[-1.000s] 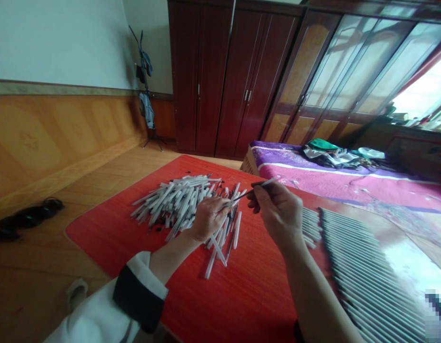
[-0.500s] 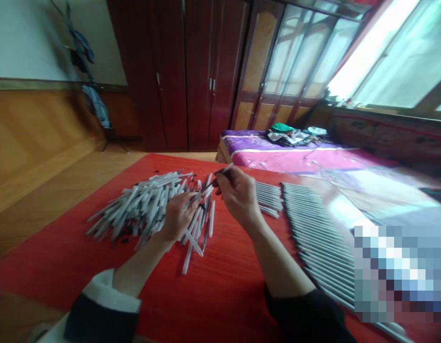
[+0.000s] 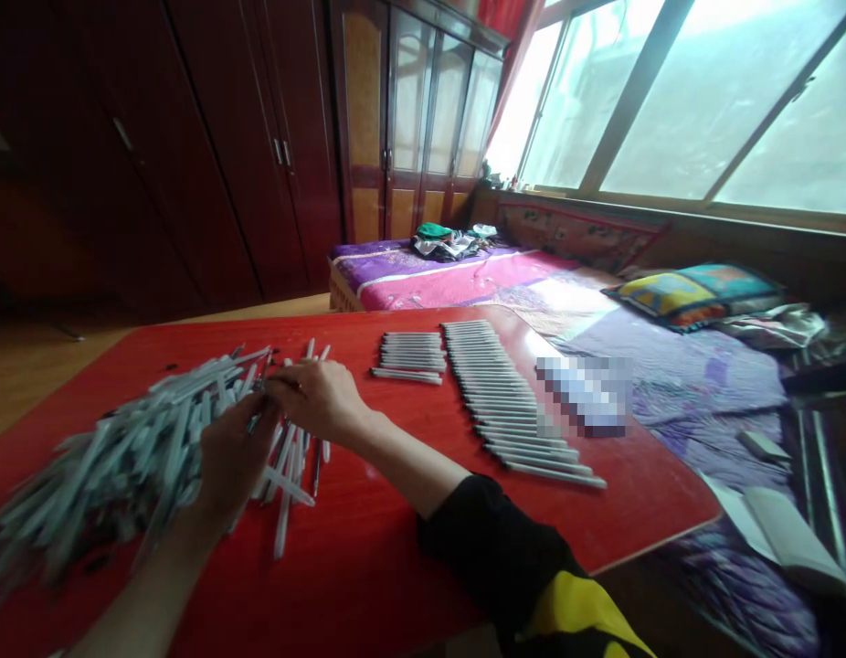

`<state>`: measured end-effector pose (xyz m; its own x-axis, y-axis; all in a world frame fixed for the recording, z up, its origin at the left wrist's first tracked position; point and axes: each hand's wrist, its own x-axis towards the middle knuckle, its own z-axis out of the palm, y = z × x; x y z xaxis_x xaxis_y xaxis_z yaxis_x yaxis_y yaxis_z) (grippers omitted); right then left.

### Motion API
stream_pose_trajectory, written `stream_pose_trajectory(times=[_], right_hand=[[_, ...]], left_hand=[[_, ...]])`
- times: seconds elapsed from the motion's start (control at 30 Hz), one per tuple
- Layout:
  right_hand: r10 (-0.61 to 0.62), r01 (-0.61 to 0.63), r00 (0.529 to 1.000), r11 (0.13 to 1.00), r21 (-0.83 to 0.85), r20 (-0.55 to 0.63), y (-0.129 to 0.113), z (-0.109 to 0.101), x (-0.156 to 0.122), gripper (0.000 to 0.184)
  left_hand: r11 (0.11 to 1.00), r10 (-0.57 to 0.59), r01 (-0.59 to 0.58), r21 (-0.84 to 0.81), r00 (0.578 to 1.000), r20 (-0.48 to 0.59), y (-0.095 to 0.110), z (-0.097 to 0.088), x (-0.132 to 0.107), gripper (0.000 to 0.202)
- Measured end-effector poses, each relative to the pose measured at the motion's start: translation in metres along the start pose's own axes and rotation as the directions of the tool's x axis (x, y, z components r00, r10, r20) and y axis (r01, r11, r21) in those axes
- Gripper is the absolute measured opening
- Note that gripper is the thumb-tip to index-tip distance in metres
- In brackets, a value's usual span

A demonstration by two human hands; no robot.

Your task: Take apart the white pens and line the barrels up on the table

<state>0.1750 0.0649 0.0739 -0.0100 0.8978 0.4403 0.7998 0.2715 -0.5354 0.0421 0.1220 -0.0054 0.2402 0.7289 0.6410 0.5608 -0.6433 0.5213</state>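
Note:
My left hand (image 3: 237, 448) is closed at the right side of a loose pile of whitish pen barrels (image 3: 169, 416). Its fingertips meet those of my right hand (image 3: 320, 393), which is closed in a pinch. Between them is a slim pen, mostly hidden by the fingers and blurred. Under and beside the hands lie several scattered pen parts (image 3: 282, 521), some with dark thin refills. To the right, white pens with black ends lie side by side in a short row (image 3: 413, 352) and a longer row (image 3: 505, 393).
The red table (image 3: 382, 567) carries everything, its right edge near the bed (image 3: 697, 384). A pixelated patch (image 3: 587, 393) covers something right of the long row. A colourful pillow (image 3: 703, 288) and a heap of cloth (image 3: 450, 242) lie on the bed. Dark wardrobes (image 3: 237, 155) stand behind.
The view has turned to the right. My hands, apart before with a slim pale pen in the right fingers, have come together at the fingertips beside the pile.

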Motion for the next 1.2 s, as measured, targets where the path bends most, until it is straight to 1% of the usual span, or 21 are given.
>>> stream_pose_trajectory(times=[0.07,0.13,0.2,0.23,0.3,0.33,0.4,0.5,0.63,0.73,0.83,0.9,0.93,1.03,1.1,1.2], right_hand=[[-0.02,0.022,1.0,0.997,-0.074,0.024,0.005,0.002,0.0,0.028],[0.01,-0.011,1.0,0.993,-0.119,-0.016,0.012,0.007,0.001,0.033],[0.054,-0.06,0.998,0.981,-0.186,-0.036,0.02,0.015,0.0,0.032],[0.062,-0.065,0.998,0.971,-0.232,-0.023,0.025,0.02,-0.001,0.031],[0.031,-0.01,0.998,0.946,-0.323,0.059,0.034,0.032,-0.005,0.028],[0.002,0.037,0.994,0.933,-0.358,0.108,0.037,0.038,-0.007,0.027],[-0.061,0.133,0.98,0.911,-0.39,0.19,0.041,0.048,-0.012,0.028],[-0.123,0.212,0.962,0.9,-0.382,0.245,0.045,0.059,-0.017,0.032],[-0.117,0.209,0.962,0.898,-0.388,0.248,0.051,0.063,-0.017,0.029],[-0.082,0.183,0.962,0.902,-0.39,0.261,0.058,0.062,-0.015,0.023],[-0.072,0.181,0.95,0.92,-0.348,0.304,0.065,0.06,-0.013,0.018],[-0.062,0.156,0.954,0.938,-0.311,0.292,0.07,0.057,-0.009,0.02],[-0.045,0.121,0.966,0.949,-0.291,0.254,0.073,0.055,-0.007,0.022],[0.065,-0.035,0.989,0.977,-0.212,0.135,0.082,0.051,0.001,0.026],[0.141,-0.124,0.986,0.978,-0.17,0.09,0.088,0.048,0.005,0.027],[0.246,-0.236,0.969,0.958,-0.165,0.04,0.095,0.046,0.005,0.025]], left_hand=[[0.998,-0.058,0.058,-0.031,0.998,0.002,0.001,-0.001,0.0,0.021],[0.989,-0.127,0.126,-0.082,0.992,-0.013,0.003,-0.002,0.001,0.024],[0.975,-0.194,0.183,-0.128,0.979,-0.071,0.003,-0.004,0.003,0.028],[0.969,-0.217,0.2,-0.145,0.97,-0.111,0.003,-0.005,0.004,0.029],[0.963,-0.241,0.21,-0.171,0.952,-0.186,0.001,-0.006,0.006,0.029],[0.961,-0.245,0.209,-0.181,0.946,-0.211,0.0,-0.007,0.007,0.028],[0.961,-0.239,0.198,-0.194,0.947,-0.216,-0.003,-0.007,0.008,0.027],[0.96,-0.233,0.194,-0.202,0.953,-0.192,-0.004,-0.006,0.007,0.024],[0.961,-0.233,0.206,-0.186,0.963,-0.138,-0.001,-0.006,0.007,0.024],[0.97,-0.207,0.182,-0.163,0.965,-0.158,0.0,-0.005,0.007,0.026],[0.97,-0.202,0.175,-0.166,0.966,-0.162,-0.002,-0.002,0.007,0.028],[0.964,-0.206,0.171,-0.205,0.964,-0.166,-0.004,-0.001,0.008,0.028],[0.959,-0.21,0.172,-0.224,0.964,-0.161,-0.005,-0.001,0.008,0.027],[0.939,-0.245,0.199,-0.279,0.96,-0.138,-0.006,0.0,0.009,0.025],[0.931,-0.258,0.21,-0.298,0.957,-0.132,-0.005,0.001,0.008,0.025],[0.925,-0.272,0.223,-0.308,0.954,-0.125,-0.005,0.003,0.007,0.025]])
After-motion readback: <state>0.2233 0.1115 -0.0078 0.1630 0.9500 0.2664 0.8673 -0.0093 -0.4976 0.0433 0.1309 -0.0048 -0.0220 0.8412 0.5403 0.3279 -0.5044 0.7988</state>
